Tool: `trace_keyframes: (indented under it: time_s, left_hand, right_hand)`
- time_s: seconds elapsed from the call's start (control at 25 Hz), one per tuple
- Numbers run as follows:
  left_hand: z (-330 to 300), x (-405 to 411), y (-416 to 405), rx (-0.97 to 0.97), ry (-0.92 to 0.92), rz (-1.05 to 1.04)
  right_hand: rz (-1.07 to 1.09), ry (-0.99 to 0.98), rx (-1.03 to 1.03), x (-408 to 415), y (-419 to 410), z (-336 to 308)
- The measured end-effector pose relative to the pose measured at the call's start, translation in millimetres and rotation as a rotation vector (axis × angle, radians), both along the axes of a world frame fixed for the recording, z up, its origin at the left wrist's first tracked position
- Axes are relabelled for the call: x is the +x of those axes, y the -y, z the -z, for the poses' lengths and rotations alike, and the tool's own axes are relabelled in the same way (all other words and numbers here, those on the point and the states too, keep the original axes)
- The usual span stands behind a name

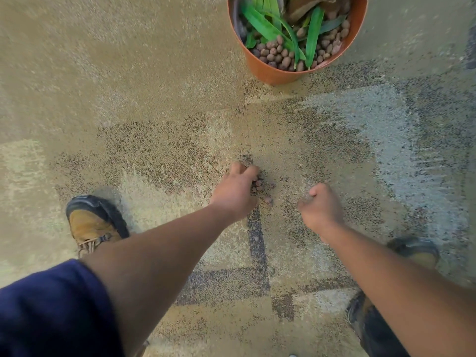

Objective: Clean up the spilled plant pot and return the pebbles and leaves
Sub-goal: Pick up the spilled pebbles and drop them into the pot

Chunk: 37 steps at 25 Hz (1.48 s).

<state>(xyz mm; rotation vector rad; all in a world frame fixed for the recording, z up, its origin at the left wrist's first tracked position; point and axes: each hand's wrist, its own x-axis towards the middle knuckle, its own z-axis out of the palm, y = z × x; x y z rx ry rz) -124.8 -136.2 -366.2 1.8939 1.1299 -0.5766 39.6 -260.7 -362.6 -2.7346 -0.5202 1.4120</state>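
An orange plant pot (268, 70) stands upright on the carpet at the top, holding brown clay pebbles (277, 52) and green leaves (262, 25). In the middle of the carpet lies a small cluster of spilled pebbles (262, 185). My left hand (235, 193) is cupped over that cluster, its fingers curled around several pebbles. To the right, my right hand (322, 207) is closed in a fist just above the floor; what it holds is hidden.
The floor is a patterned tan, grey and dark carpet (154, 99). My left boot (92, 222) stands at the lower left and my right boot (414, 251) at the lower right, behind my arm.
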Motion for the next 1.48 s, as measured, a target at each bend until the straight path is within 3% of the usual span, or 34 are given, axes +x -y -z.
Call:
trace_keyframes:
  time_s: [0.16,0.44,0.84,1.0,1.2,1.36,1.48]
  left_hand:
    - [2,3,-5,0.080,0.041,0.084]
    - [2,-7,-3,0.099,0.088,0.070]
    - [-1,-18,-4,0.084,0.067,0.073]
    - [-1,-13,-10,-0.033,0.007,-0.114]
    - [-8,-7,-17,-0.266,-0.017,-0.384]
    - [-35,13,-37,-0.550,0.117,-0.899]
    - [-68,37,-66,-0.765,0.348,-1.186]
  right_hand:
    - [-0.360,-0.007,0.087,-14,-2,-1]
    - [-0.433,-0.158,0.266,-39,-29,4]
    - [-0.741,-0.115,0.215,-46,-26,-4]
    - [-0.738,-0.100,0.232,-50,-28,-2]
    - [-0.550,-0.108,0.271,-51,-25,-3]
    - [-0.076,-0.140,0.366,-40,-48,-19]
    - [0.298,-0.138,0.516,-22,-81,-48]
